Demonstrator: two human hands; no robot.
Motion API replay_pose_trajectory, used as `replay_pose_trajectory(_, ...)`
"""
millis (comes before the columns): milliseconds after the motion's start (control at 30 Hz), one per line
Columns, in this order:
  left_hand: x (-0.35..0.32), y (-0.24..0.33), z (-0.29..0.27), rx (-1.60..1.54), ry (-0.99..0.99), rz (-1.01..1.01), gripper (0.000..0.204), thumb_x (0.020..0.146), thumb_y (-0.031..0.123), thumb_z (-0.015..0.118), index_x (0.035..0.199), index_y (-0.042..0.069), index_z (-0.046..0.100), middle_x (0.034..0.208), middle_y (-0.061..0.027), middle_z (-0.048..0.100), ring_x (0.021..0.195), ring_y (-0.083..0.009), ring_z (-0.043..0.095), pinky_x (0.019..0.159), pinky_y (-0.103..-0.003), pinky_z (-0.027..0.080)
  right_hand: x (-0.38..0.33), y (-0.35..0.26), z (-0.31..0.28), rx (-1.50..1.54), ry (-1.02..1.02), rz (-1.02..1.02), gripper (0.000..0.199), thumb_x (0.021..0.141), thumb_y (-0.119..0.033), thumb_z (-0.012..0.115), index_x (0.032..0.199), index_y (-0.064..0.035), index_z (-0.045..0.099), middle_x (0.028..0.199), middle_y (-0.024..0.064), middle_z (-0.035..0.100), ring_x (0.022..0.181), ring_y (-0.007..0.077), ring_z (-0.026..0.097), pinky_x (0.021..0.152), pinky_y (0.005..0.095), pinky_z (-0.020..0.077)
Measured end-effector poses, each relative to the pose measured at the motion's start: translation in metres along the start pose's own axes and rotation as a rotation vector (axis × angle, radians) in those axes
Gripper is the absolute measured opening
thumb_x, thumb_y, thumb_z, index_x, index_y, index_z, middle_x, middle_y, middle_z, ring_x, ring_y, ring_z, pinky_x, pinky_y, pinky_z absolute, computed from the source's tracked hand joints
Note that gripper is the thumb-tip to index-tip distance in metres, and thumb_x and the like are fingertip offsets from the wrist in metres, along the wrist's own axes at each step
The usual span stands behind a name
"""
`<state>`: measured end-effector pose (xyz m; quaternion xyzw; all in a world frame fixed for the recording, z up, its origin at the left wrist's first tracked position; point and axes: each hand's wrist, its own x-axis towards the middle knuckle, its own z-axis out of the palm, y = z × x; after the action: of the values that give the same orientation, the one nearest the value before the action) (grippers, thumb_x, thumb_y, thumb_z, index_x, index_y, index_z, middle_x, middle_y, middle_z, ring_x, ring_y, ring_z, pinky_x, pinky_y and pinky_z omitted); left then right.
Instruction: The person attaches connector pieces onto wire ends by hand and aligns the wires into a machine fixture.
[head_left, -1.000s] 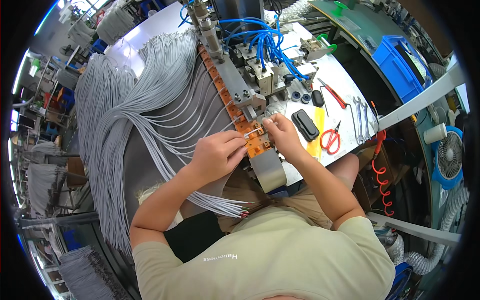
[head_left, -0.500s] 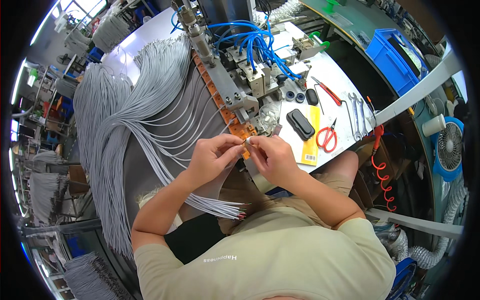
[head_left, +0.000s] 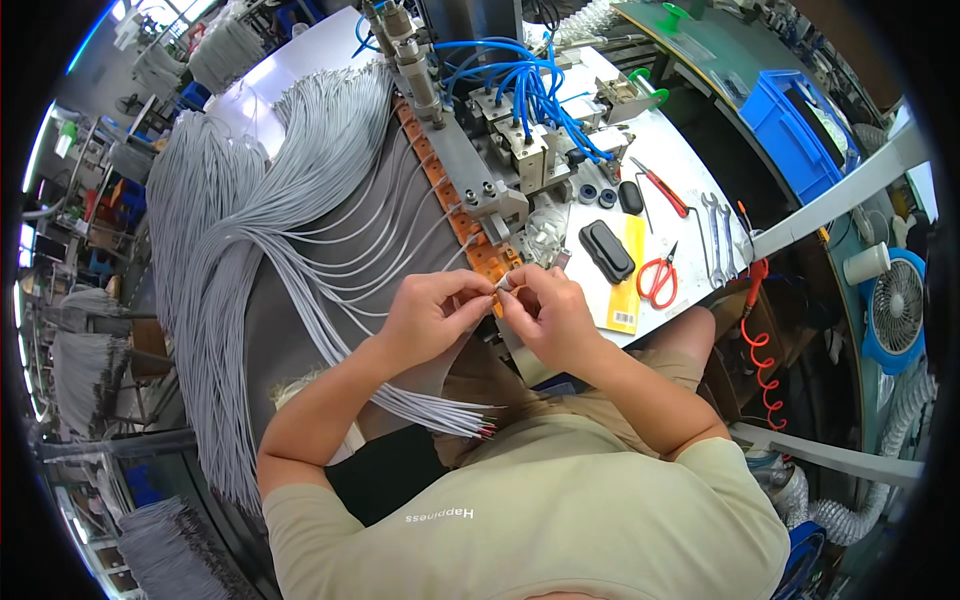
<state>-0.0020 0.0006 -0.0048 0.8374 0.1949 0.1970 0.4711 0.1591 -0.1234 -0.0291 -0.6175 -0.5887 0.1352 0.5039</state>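
Note:
My left hand (head_left: 428, 316) and my right hand (head_left: 552, 318) meet fingertip to fingertip over the near end of a notched orange strip (head_left: 437, 178). The right thumb and finger pinch a small whitish piece (head_left: 504, 285). My left fingertips are pressed together right against it; what they grip is hidden. Grey cables (head_left: 362, 232) fan out from a large bundle (head_left: 255, 215) to the strip on the left. Below my left forearm, more cable ends (head_left: 450, 416) with reddish tips lie near my lap. Beyond my right hand sits a clear container of small whitish parts (head_left: 543, 232).
A metal fixture (head_left: 490, 195) with blue air tubes (head_left: 530, 85) stands behind my hands. On the white table at right lie a black case (head_left: 606, 251), a yellow packet (head_left: 626, 300), red-handled scissors (head_left: 658, 283) and wrenches (head_left: 716, 240). A red coiled hose (head_left: 766, 360) hangs beyond.
The fingers of both hands have shifted slightly around the small piece, and the brownish tip seen between them before is now covered. The whole view has tilted a little.

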Motion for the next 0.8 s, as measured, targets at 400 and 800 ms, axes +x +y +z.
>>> replay_pose_trajectory(400,-0.001,-0.004,0.002,-0.284,-0.124,-0.107,0.011,0.094,0.009,0.062,0.099,0.000,0.065,0.081,-0.0048,0.066,0.071,-0.0067,0.063,0.064,-0.023,0.050,0.008,0.011,-0.007,-0.040,-0.019,-0.222,0.014,0.084,-0.008,0.070,0.090,-0.0054,0.058,0.070,0.0078,0.058,0.066,0.0266,0.058,0.066,0.0372,0.0408)
replay_pose_trajectory(800,-0.010,0.022,-0.009,0.226,-0.786,0.125,0.013,0.080,0.012,0.077,0.089,0.004,0.071,0.082,-0.0070,0.069,0.069,-0.0298,0.061,0.064,-0.033,0.050,0.018,0.065,0.004,0.393,0.055,0.408,0.017,0.094,-0.014,0.065,0.085,-0.0038,0.056,0.065,-0.0054,0.049,0.057,0.0042,0.044,0.051,0.0248,0.0323)
